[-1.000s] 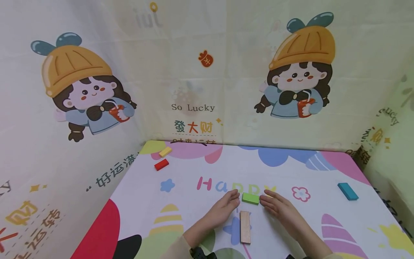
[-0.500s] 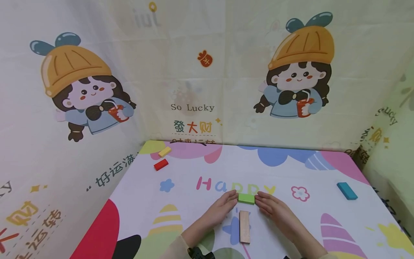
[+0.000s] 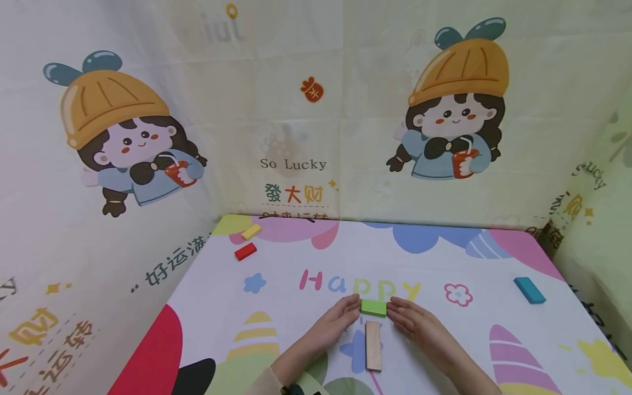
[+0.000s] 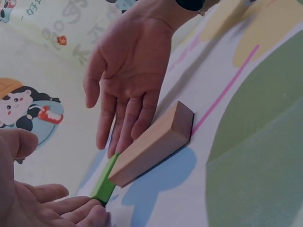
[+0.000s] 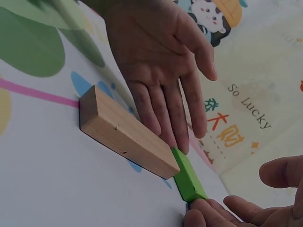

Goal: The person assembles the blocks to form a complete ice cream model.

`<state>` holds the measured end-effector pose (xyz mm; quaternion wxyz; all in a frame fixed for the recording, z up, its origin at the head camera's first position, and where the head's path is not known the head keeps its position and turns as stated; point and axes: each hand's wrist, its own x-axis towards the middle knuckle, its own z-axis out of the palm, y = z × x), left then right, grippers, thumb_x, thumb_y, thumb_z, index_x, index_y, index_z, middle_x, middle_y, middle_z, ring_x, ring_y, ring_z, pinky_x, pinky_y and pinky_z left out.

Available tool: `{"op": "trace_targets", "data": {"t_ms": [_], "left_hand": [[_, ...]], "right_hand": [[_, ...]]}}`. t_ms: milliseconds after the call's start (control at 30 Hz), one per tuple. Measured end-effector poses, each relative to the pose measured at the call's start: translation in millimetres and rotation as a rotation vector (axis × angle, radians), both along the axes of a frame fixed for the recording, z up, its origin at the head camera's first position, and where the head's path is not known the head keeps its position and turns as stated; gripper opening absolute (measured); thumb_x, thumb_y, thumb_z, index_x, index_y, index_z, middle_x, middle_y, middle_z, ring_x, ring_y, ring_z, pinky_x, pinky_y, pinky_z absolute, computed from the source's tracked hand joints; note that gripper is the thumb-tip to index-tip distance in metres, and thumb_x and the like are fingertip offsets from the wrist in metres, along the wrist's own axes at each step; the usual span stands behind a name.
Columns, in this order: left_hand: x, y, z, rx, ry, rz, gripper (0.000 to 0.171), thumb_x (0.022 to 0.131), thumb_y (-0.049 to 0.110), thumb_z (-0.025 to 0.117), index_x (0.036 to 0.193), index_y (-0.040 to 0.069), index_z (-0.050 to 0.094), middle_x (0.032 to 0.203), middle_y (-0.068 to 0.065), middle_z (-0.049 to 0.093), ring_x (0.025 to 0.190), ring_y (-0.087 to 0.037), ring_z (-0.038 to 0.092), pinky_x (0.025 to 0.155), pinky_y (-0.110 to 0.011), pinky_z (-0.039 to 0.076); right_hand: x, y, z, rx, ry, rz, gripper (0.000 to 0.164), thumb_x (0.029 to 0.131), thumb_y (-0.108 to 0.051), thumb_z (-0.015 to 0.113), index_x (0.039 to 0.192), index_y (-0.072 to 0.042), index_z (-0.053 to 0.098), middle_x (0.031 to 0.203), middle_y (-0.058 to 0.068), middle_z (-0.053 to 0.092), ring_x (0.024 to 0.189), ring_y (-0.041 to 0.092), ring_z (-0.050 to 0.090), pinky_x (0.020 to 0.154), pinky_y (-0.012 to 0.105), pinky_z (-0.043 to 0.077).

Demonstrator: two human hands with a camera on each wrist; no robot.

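A green block lies flat on the patterned tabletop, crosswise beyond a longer plain wooden block. My left hand touches the green block's left end with nearly straight fingertips. On the opposite end, the fingertips of my right hand rest against it. Both palms face inward, as the left wrist view shows with the right hand above the wooden block. In the right wrist view the green block sits between the two sets of fingertips, close to the wooden block's far end.
A teal block lies toward the right edge of the table. Far left are a red block and a yellow block. Printed cloth walls rise behind the table and at both sides.
Both hands have closed in on the green block from its two ends. It has slid slightly left and nearer to me, toward the wooden block, which stays put.
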<state>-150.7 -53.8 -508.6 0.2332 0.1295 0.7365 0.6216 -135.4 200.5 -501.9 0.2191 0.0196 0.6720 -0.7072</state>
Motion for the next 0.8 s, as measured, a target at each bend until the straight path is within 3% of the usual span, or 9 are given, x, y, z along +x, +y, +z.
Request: {"op": "trace_targets", "data": {"t_ms": [267, 467, 800], "left_hand": [[6.0, -5, 6.4, -0.014, 0.021, -0.051, 0.058, 0.109, 0.033, 0.048, 0.16, 0.008, 0.035, 0.16, -0.011, 0.047, 0.151, -0.028, 0.041, 0.122, -0.054, 0.03], [11.2, -7, 4.8, -0.012, 0.032, -0.076, 0.058, 0.11, 0.033, 0.046, 0.16, 0.006, 0.034, 0.16, -0.011, 0.046, 0.15, -0.027, 0.042, 0.122, -0.051, 0.032], [21.1, -8, 3.8, -0.019, 0.063, -0.065, 0.058, 0.109, 0.03, 0.049, 0.159, 0.004, 0.035, 0.159, -0.012, 0.047, 0.149, -0.028, 0.044, 0.121, -0.046, 0.036]], "right_hand": [[3.6, -2, 3.7, 0.0, -0.008, 0.015, 0.07, 0.11, -0.036, 0.046, 0.158, 0.01, 0.025, 0.162, 0.026, 0.036, 0.148, 0.032, 0.043, 0.116, 0.038, 0.042], [7.9, -1, 2.9, 0.002, -0.014, 0.023, 0.071, 0.11, -0.037, 0.046, 0.158, 0.01, 0.026, 0.161, 0.025, 0.038, 0.147, 0.031, 0.045, 0.115, 0.037, 0.043], [16.3, 0, 0.1, -0.029, -0.013, 0.046, 0.071, 0.11, -0.037, 0.045, 0.158, 0.011, 0.024, 0.162, 0.026, 0.036, 0.147, 0.029, 0.046, 0.113, 0.034, 0.044]]}}
